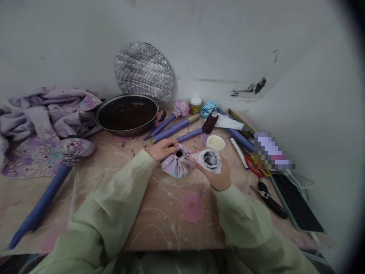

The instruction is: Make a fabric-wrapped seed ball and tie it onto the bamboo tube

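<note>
My left hand [163,149] pinches the far left edge of a gathered lilac cloth pouch [176,166], whose pleats run into a small dark opening at the top. In my right hand [222,177] is a rolled paper cone [210,160]. Its wide open end faces me, and the narrow end points left at the pouch's opening. Whether the tip sits inside the opening I cannot tell. Just beyond my right hand stands a small cream bowl [215,142].
A black pan [129,131] stands at the back, before a silver foil disc [145,72]. Flowered cloth [42,129] and a blue-handled pounder [54,190] lie left. Blue-wrapped sticks [171,131], a jar [195,105], scissors [256,167], snips [270,199] and a phone [296,201] lie around.
</note>
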`<state>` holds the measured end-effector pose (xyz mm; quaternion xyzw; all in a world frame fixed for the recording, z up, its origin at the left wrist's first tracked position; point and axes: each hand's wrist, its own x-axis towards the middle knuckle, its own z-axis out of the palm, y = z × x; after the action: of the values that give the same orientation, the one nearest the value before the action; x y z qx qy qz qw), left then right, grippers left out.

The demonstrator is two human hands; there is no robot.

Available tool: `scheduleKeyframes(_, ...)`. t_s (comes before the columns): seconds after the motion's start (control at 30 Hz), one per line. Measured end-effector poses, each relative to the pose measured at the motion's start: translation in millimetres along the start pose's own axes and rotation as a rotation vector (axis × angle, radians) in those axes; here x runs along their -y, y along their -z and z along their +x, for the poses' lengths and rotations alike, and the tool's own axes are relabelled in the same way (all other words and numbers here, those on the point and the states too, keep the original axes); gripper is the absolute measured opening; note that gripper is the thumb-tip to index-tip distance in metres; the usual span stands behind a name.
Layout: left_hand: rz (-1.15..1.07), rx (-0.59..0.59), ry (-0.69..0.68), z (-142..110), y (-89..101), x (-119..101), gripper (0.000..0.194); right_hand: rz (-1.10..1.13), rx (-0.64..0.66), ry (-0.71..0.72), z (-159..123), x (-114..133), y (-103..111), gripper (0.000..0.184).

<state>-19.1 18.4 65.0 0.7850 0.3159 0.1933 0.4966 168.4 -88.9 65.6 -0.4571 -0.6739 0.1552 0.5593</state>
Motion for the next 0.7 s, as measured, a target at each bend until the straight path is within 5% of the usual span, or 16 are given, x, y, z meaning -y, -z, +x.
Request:
scheduleKeyframes(0.27,0.414,0.013,0.068,-12,17.1,-7,0.013,0.033,0.086,0.127,1,5,-5,0.023)
scheduleKeyframes(0.47,0.345,-0.049,-0.472,-32,-3.2,-51,0.078,-0.017,0.111,0.187,1,4,-5,0.02)
scheduleKeyframes(0.7,0.149,-0.153,-0.69,-43,-39.1,-76,0.024,-0.123,0.094,0.251,1,8,-4,0.021)
